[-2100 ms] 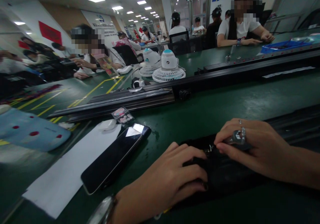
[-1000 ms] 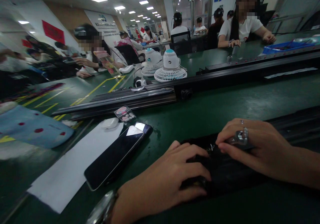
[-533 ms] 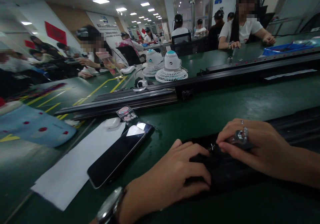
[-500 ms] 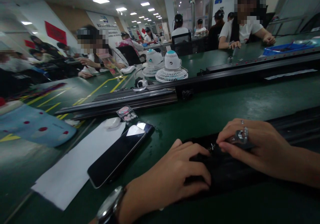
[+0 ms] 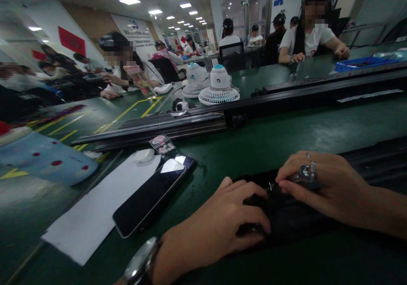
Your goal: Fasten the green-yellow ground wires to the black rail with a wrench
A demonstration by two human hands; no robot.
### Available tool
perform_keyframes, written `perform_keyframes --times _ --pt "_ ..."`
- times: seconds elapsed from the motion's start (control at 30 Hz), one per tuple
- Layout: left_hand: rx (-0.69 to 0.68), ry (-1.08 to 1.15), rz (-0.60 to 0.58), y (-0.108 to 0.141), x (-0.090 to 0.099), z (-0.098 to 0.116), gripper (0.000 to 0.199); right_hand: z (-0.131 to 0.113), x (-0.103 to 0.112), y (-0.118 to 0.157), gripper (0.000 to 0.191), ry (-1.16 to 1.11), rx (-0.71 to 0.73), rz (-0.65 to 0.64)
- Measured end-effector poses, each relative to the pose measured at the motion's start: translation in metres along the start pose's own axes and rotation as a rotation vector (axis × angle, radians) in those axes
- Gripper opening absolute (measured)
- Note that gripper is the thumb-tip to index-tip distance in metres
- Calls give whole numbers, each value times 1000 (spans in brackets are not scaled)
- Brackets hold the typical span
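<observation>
My left hand point(image 5: 219, 221), with a watch point(image 5: 141, 259) on its wrist, rests on a long black strip point(image 5: 292, 217) on the table. Its fingers curl down over the strip's near end, and their tips are partly lost in the dark. My right hand point(image 5: 330, 187), wearing rings, is closed in a pinch just above the strip. Between its thumb and fingers sits a small shiny grey thing point(image 5: 303, 174), mostly hidden, whose kind I cannot make out. A tiny bright metal piece point(image 5: 271, 185) lies between the two hands' fingertips.
Left of my hands lie a black phone point(image 5: 152, 198), white paper point(image 5: 101, 210), a white earbud case point(image 5: 143, 155) and a small packet point(image 5: 163, 144). A blue spotted pouch point(image 5: 47, 157) is further left. Black rails point(image 5: 171, 126), white fans point(image 5: 219, 85) and a blue tray point(image 5: 365, 63) stand beyond; people sit opposite.
My left hand's fingers have shifted very slightly to the right on the strip. The right hand keeps its pinch in nearly the same spot. The whole view has moved a touch.
</observation>
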State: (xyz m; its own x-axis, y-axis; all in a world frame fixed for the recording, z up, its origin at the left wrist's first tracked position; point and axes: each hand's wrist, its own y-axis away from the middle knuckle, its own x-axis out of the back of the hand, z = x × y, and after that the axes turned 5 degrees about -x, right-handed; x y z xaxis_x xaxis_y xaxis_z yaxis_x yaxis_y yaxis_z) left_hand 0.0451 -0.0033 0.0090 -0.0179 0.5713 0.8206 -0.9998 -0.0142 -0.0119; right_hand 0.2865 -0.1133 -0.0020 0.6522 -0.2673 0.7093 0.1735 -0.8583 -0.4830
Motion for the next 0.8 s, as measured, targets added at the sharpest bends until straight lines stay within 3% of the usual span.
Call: perform_keyframes --times 0.27,0.8 --pt "22 143 47 1 0 -1 9 0 1 0 5 -8 -13 -12" --pt "-43 43 96 6 1 0 6 -3 3 -2 6 -2 -14 2"
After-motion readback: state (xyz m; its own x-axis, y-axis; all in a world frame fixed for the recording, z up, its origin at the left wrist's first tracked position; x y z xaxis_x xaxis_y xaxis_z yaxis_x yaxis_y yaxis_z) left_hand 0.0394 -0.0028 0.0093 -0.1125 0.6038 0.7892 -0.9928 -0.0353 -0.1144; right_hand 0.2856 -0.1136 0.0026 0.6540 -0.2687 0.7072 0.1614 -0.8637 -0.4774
